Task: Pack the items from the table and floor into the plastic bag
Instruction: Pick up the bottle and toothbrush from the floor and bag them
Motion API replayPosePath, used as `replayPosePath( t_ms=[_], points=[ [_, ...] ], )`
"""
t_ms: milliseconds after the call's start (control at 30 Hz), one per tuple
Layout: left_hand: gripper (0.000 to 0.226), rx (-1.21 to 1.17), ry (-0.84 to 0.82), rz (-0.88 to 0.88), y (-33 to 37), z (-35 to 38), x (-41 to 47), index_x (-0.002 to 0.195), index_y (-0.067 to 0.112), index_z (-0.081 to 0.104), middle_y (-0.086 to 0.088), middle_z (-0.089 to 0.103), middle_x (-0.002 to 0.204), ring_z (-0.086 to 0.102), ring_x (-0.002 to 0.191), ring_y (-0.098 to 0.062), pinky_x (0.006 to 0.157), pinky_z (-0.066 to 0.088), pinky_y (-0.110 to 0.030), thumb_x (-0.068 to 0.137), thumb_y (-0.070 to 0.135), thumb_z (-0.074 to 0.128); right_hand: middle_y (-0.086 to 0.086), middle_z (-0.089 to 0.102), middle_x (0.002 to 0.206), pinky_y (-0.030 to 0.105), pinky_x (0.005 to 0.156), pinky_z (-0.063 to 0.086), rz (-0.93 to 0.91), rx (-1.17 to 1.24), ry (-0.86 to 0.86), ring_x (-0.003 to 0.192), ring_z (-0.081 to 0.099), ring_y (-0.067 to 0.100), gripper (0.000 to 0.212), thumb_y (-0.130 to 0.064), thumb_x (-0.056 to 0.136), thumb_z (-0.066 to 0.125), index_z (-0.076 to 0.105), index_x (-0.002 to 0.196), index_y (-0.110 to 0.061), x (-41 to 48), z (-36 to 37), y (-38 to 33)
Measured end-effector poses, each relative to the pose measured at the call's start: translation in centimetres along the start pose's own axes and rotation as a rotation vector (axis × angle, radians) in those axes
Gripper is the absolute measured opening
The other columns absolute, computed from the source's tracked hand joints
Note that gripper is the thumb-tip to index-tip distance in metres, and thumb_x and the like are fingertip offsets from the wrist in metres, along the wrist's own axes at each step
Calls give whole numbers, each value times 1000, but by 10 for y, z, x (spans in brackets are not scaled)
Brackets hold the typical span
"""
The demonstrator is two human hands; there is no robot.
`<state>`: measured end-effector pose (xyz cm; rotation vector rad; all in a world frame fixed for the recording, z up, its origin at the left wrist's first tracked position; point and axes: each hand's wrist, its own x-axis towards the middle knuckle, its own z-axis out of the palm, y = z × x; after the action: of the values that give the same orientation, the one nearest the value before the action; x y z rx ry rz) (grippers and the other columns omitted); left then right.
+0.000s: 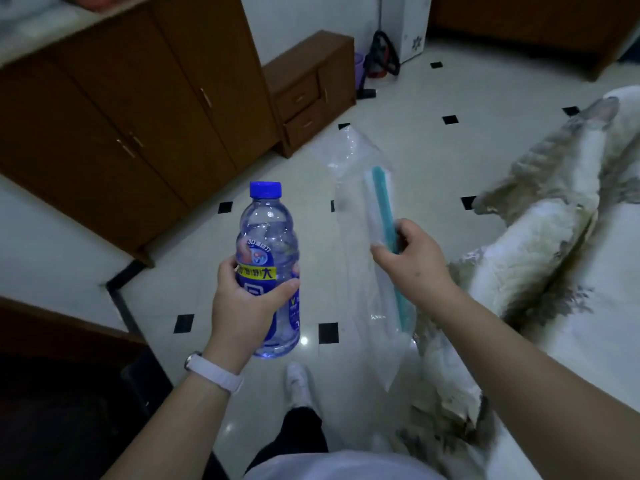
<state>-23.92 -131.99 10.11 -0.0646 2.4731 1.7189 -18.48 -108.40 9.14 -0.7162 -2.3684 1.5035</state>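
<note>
While the person stands over the white tiled floor (433,161), both hands are raised in front of the body, each with something in it. The left hand (249,299) is wrapped round the lower half of a clear water bottle (266,237), thumb across the blue label, fingers curled behind it. The bottle is close to upright, with its blue cap (265,189) on. A white wristband (214,372) sits on that wrist. The right hand (412,261) pinches the clear plastic bag (349,157) at its teal zip strip (382,202), and the film hangs limp above and below the grip. I cannot tell whether the bag's mouth is parted. Bottle and bag are side by side in the air, near each other but not touching. Wooden cabinets (121,109) stand to the left, and a rumpled grey and white blanket (554,202) lies on the right.
</note>
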Motion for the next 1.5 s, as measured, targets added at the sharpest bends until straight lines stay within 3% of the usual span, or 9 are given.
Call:
replayPosePath(
  t_ms=[133,400,533,700,867,1133,1267,1367,1500],
  points=[
    [69,-78,-85,10,6,29,70,116,22,52,5,70,105,70,87,-10,82,59,-42,61,15,92,-8,54,70,9,48,38,48,-79,76,54,49,-5,15,-22,84,67,53,84,-25,47,8,2],
    [66,-137,-335,89,50,64,226,112,29,51,11,69,103,69,83,-1,80,59,-35,62,17,92,-2,52,70,14,50,36,142,-206,288,58,46,11,17,-24,83,67,52,83,-16,150,23,-38],
    [68,-126,-424,134,72,92,288,115,25,50,9,69,104,68,84,-2,84,58,-37,61,17,92,-4,47,66,16,51,36,160,-229,400,52,41,6,19,-23,82,67,50,81,-14,190,22,-51],
    [73,-92,-537,134,89,145,338,118,22,51,7,69,106,69,90,-8,88,57,-45,59,20,93,-8,43,61,16,49,35,241,-198,500,50,43,0,28,-21,82,68,43,69,-24,225,9,-41],
    [75,-20,-615,147,101,216,380,117,25,51,9,70,104,70,89,-7,87,57,-45,57,23,94,-8,49,66,15,50,37,322,-160,552,53,45,0,20,-23,82,69,50,77,-23,286,-13,-3],
    [70,126,-638,186,166,343,451,115,27,51,12,69,101,68,81,1,85,58,-42,60,21,93,-9,50,68,9,50,37,361,-69,606,56,49,-5,15,-23,83,69,54,85,-22,422,-92,43],
    [69,98,-638,231,215,411,472,115,28,51,12,68,102,67,81,3,82,56,-35,61,18,92,-8,52,72,13,52,38,350,-63,665,59,48,3,16,-27,83,68,56,90,-20,471,-156,50],
    [69,70,-691,253,242,459,476,119,22,51,10,68,104,67,83,1,82,55,-33,62,16,91,-7,57,78,18,58,43,352,-35,719,62,51,3,14,-26,84,67,56,92,-21,492,-199,55],
    [69,61,-798,291,267,525,484,117,21,51,8,69,102,68,82,-1,78,55,-30,61,15,92,-10,54,74,13,54,40,381,-30,796,59,49,-1,13,-23,84,67,55,88,-22,514,-241,66]
  ],
)
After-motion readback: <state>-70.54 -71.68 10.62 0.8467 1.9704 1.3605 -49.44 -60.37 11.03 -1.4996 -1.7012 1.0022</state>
